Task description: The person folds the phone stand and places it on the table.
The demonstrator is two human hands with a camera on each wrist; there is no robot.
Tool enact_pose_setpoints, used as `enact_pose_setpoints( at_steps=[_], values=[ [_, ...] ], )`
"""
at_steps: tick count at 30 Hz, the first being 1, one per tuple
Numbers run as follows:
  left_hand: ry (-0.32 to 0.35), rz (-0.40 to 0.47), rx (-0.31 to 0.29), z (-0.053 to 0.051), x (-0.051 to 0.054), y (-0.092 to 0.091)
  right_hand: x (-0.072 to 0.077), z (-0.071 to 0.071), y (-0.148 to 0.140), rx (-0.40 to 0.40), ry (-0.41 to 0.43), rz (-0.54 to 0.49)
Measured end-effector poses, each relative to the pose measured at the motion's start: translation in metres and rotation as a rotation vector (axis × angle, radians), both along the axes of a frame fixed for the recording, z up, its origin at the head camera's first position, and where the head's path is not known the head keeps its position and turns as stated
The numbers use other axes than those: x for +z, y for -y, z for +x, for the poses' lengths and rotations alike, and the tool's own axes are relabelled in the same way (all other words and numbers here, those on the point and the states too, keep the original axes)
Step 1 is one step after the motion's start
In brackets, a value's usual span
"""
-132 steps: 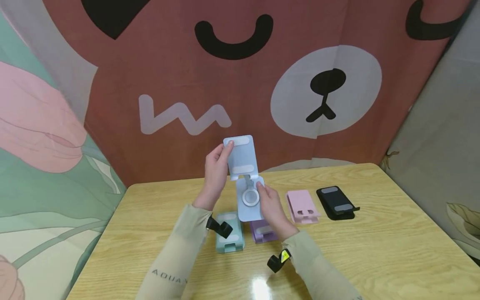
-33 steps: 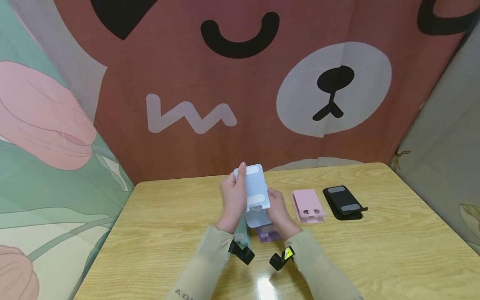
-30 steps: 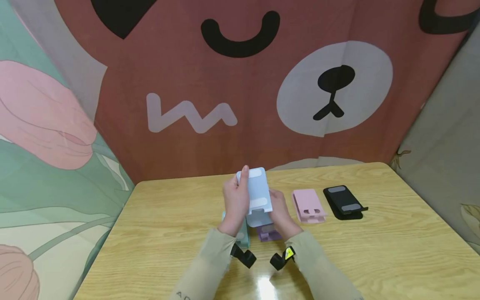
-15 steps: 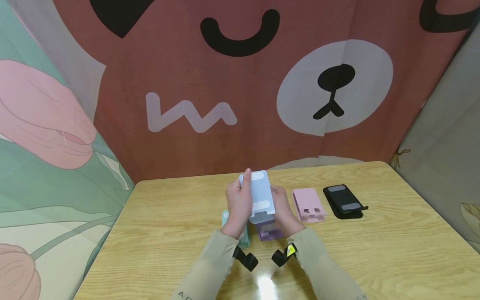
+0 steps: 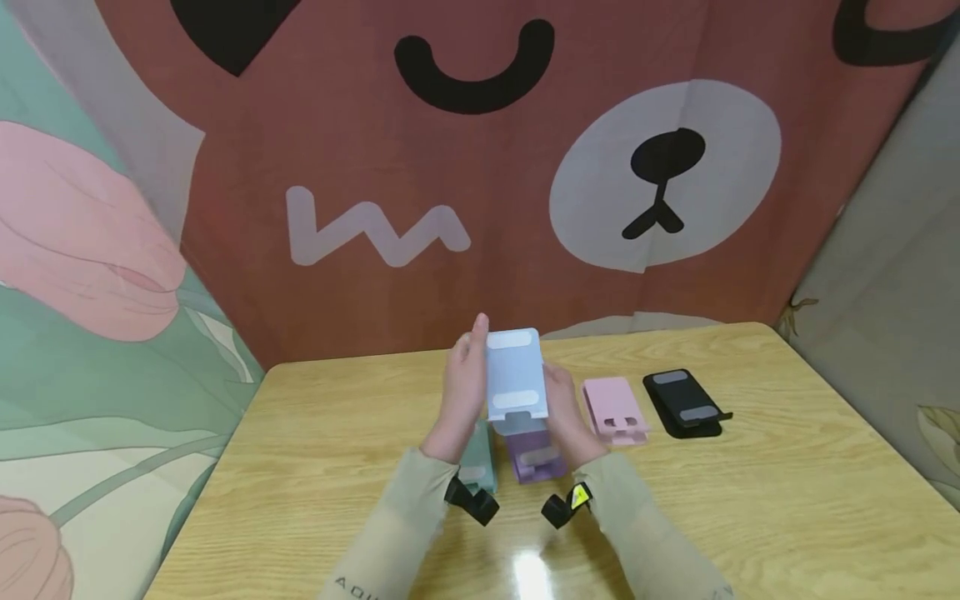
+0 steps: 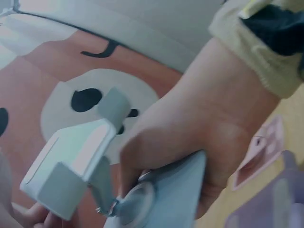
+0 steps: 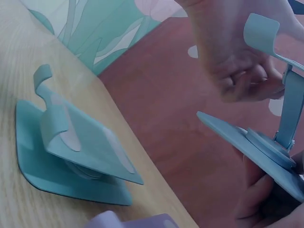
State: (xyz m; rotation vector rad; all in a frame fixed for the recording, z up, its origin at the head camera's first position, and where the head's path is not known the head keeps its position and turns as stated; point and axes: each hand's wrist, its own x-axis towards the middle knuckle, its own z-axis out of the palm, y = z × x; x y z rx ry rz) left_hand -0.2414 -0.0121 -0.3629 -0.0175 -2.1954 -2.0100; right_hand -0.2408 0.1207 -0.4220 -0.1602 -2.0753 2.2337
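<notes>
A light blue folding phone stand point(image 5: 515, 367) is held above the table by both hands. My left hand point(image 5: 463, 387) grips the upper plate along its left edge, its thumb pointing up. The right hand point(image 5: 567, 417) holds the base plate point(image 6: 178, 190), which the upper plate mostly covers in the head view. In the right wrist view a hinged arm point(image 7: 291, 109) rises from the round pivot on the base, so the plates stand apart. Below the hands, a teal phone stand point(image 5: 478, 462) and a purple phone stand point(image 5: 535, 457) lie folded on the table, each partly hidden.
To the right on the wooden table point(image 5: 787, 483) lie a folded pink phone stand point(image 5: 611, 398) and a folded black phone stand point(image 5: 681, 398). A bear-print cloth point(image 5: 337, 308) hangs behind the table's far edge.
Earlier the blue stand was opened out, its base ring showing; since then its upper plate has come down in front of the base. Lately the plate has tilted and risen slightly, the left hand shifting left.
</notes>
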Motion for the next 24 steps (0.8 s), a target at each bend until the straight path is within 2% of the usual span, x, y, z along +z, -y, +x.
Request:
enact_pose_setpoints(
  at_steps=[3, 5, 9, 12, 14, 17, 20, 24],
  values=[
    [-0.020, 0.025, 0.002, -0.004, 0.005, 0.005, 0.004, 0.000, -0.002, -0.002, -0.022, 0.018],
    [-0.004, 0.027, -0.004, -0.005, 0.006, 0.007, 0.005, 0.000, -0.004, -0.002, -0.023, 0.029],
    [0.080, -0.020, -0.068, -0.004, 0.003, 0.008, 0.007, -0.001, -0.004, -0.020, -0.006, 0.020],
    [0.163, -0.064, -0.140, -0.004, -0.001, 0.006, 0.009, -0.003, -0.003, -0.028, -0.004, 0.006],
    [0.207, -0.066, -0.190, -0.004, -0.003, 0.005, 0.009, -0.004, -0.002, -0.021, -0.013, 0.001],
    [0.251, -0.037, -0.233, -0.003, -0.005, 0.003, 0.010, -0.003, -0.002, -0.009, -0.031, 0.002],
    [0.274, -0.014, -0.235, -0.003, -0.007, 0.002, 0.011, -0.003, -0.004, -0.003, -0.021, 0.026],
    [0.288, -0.001, -0.203, -0.004, -0.011, 0.002, 0.017, -0.002, -0.008, 0.024, 0.050, 0.134]
  ],
)
